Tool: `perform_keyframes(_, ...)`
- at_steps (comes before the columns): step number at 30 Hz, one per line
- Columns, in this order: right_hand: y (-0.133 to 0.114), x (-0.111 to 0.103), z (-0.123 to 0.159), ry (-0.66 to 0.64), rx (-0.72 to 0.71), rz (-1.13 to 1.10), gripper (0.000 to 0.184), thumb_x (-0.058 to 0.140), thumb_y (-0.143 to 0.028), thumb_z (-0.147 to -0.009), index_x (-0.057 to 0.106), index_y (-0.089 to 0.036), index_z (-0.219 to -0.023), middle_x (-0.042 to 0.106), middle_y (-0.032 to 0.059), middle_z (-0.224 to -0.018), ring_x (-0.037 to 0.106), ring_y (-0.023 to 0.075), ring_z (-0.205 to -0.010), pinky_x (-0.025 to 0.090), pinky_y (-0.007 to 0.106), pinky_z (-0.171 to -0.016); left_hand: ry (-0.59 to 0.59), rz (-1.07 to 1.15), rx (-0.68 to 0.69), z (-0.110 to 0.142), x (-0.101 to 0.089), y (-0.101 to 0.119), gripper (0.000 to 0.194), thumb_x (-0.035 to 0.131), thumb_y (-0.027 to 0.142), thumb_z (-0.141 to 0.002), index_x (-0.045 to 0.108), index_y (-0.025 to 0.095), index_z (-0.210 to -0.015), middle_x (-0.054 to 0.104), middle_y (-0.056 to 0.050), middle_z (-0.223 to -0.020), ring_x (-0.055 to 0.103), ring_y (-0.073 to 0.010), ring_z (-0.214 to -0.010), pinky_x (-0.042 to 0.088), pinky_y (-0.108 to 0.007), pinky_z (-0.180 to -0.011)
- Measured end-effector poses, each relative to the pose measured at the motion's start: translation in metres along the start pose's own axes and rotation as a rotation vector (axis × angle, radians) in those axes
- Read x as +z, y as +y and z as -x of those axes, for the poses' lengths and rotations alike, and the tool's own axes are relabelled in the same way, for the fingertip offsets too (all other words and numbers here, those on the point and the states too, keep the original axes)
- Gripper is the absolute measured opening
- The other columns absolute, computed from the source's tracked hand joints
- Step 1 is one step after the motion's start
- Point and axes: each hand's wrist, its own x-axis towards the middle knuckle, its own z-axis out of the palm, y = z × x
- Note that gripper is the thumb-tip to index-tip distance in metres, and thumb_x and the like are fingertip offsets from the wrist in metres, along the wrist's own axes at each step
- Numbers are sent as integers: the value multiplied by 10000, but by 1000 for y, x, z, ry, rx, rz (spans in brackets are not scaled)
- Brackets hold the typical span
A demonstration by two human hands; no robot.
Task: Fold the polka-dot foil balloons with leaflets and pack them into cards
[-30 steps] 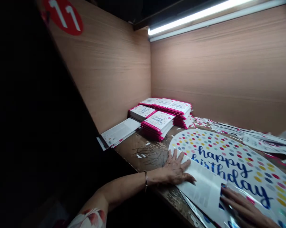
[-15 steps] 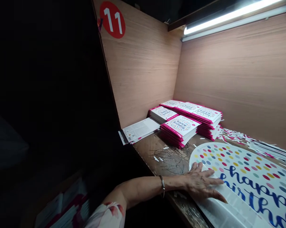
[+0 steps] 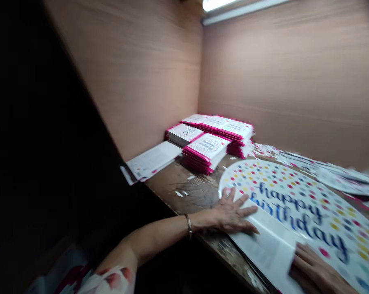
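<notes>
A large round white sheet [image 3: 307,183], which looks like a flat foil balloon, lies on the table with coloured dots and blue "happy birthday" lettering. Its near edge carries a pale, glossy straight-edged strip [image 3: 270,245], perhaps a folded flap or a card. My left hand [image 3: 233,214] lies on that strip at the left, palm down and fingers spread. At the lower right my right hand [image 3: 316,267] rests on the strip with its fingers close together and lying flat; it is blurred and cut off by the frame.
Stacks of pink-and-white printed packets [image 3: 207,149] stand in the back left corner. A pale printed card pile [image 3: 155,161] overhangs the left table edge. Paper scraps and strips [image 3: 294,159] line the back wall. Thin dark threads or scratches mark the worn tabletop [image 3: 196,192].
The view has swung right and down, so things sit further left. My right hand has come into view on the strip. My left hand still lies spread on the sheet's near edge.
</notes>
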Motion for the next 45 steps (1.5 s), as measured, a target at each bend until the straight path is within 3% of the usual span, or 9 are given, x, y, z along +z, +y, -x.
perform_keyframes(3,-20,-20,20,-115,89,78,301,452,-239,-879,571,-264,-1155,583,47,-1183,514,223,-1111,443,333,-931,43,-101,119,-18,-1,7,713,305,706,-799,309,293,-1380,235,-104,-1465,125,-466,-1306,67,-687,-954)
perform_keyframes(9,-43,-37,35,-9,324,137,236,432,-211,-900,645,-221,-1004,661,59,-1002,597,210,-925,484,347,-798,147,-231,328,-52,-1,42,603,328,612,-857,394,233,-1321,335,-141,-1410,187,-407,-1310,39,-664,-975)
perform_keyframes(14,-45,-41,47,127,436,218,245,410,-163,-886,647,-185,-946,664,79,-944,606,204,-864,476,348,-781,71,-198,511,-48,12,63,656,270,618,-870,323,184,-1358,308,-142,-1427,165,-321,-1345,46,-586,-1034)
perform_keyframes(17,-46,-39,48,166,480,237,254,387,-152,-892,637,-164,-940,649,92,-943,591,199,-849,474,328,-736,35,-163,509,-46,23,66,757,230,678,-837,269,159,-1386,232,-162,-1457,99,-310,-1364,15,-560,-1047)
perform_keyframes(22,-56,-28,44,98,462,152,227,424,-179,-894,647,-160,-858,615,78,-846,552,182,-781,444,293,-674,-13,-125,493,-48,28,65,959,216,797,-729,210,121,-1409,126,-191,-1477,3,-329,-1368,-62,-566,-1035)
perform_keyframes(26,-62,-22,44,95,463,169,224,440,-185,-900,644,-163,-812,593,67,-803,518,183,-773,415,296,-678,-9,-127,477,-47,28,68,1000,203,817,-707,222,99,-1402,128,-202,-1474,1,-339,-1365,-69,-571,-1032)
perform_keyframes(34,-67,-16,38,-92,407,425,143,509,-56,-799,580,-152,-721,551,60,-741,489,194,-709,370,303,-620,39,-135,461,-44,32,70,994,176,815,-710,246,95,-1391,163,-199,-1468,27,-348,-1362,-71,-580,-1029)
perform_keyframes(41,-79,-21,25,-277,152,869,157,436,-27,-774,536,-137,-724,503,64,-690,457,194,-655,351,324,-623,19,-162,470,-44,33,70,889,215,736,-788,248,83,-1390,166,-202,-1466,32,-359,-1358,-64,-603,-1020)
perform_keyframes(45,-80,-27,20,-326,-32,923,183,393,-44,-779,556,-122,-757,505,66,-689,447,185,-627,343,320,-603,25,-189,458,-44,33,69,842,250,698,-807,234,97,-1397,164,-191,-1469,41,-364,-1356,-47,-609,-1020)
